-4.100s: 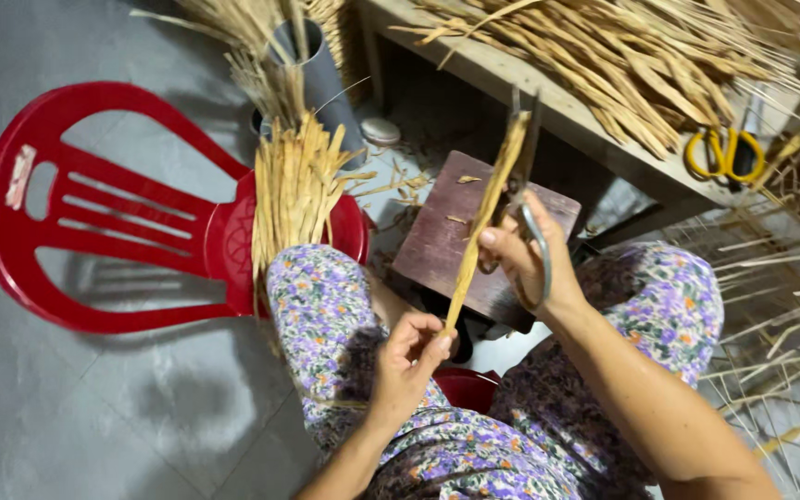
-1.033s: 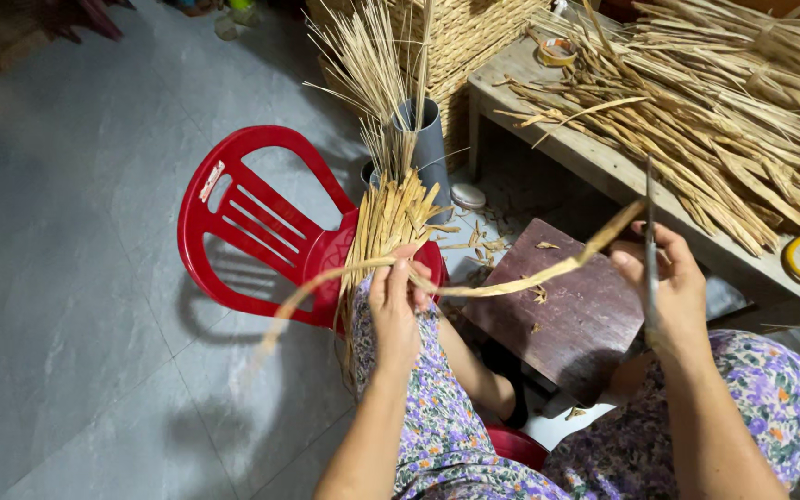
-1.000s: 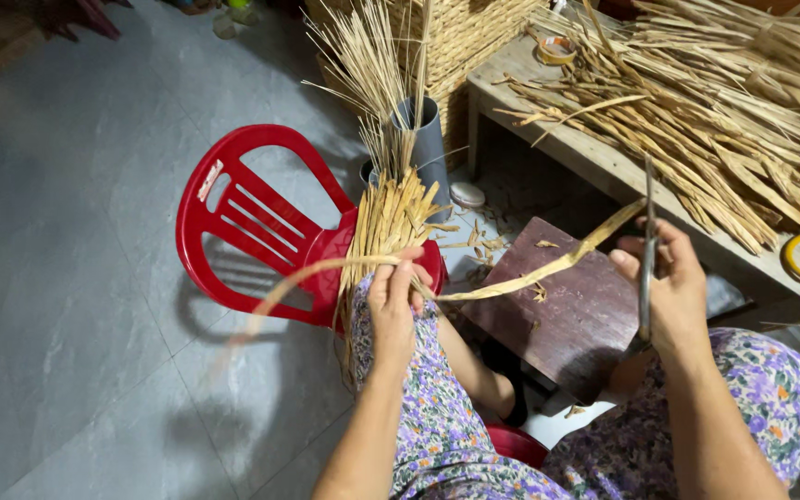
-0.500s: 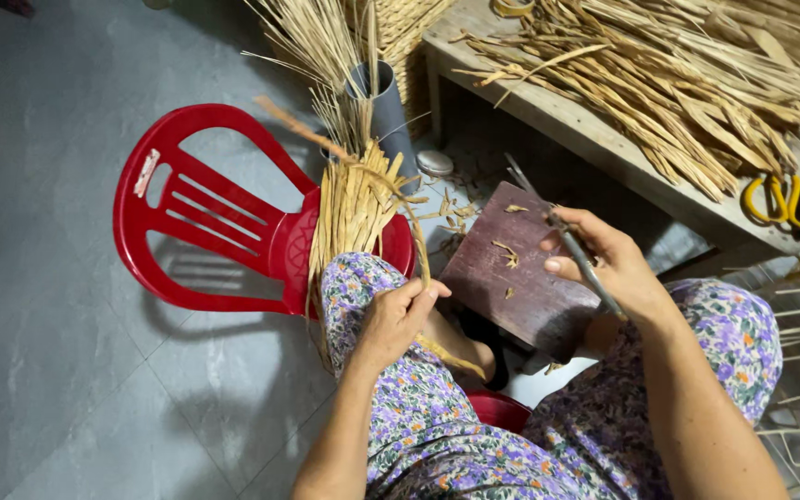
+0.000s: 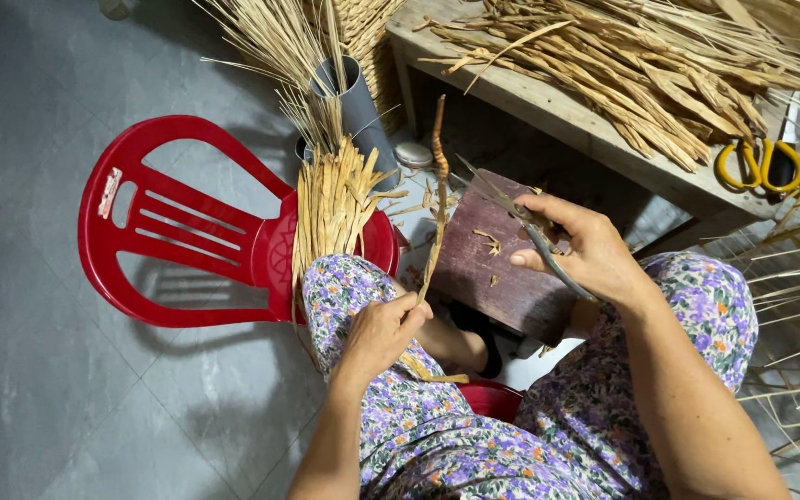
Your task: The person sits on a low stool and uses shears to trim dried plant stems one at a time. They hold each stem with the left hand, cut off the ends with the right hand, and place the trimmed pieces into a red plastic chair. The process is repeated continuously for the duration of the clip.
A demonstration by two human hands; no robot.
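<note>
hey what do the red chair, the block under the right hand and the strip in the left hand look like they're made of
The red chair looks like moulded plastic: glossy, one piece, with slotted back. The block seems to be wood, dull reddish-brown, with worn, scuffed faces. The strip held upright by the left hand looks like dried plant fibre, perhaps reed or rattan: tan, matte, slightly twisted. The right hand holds a thin grey blade, likely metal.

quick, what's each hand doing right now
Left hand: closed on a dried reed strip.
Right hand: closed on a thin metal blade.
</note>
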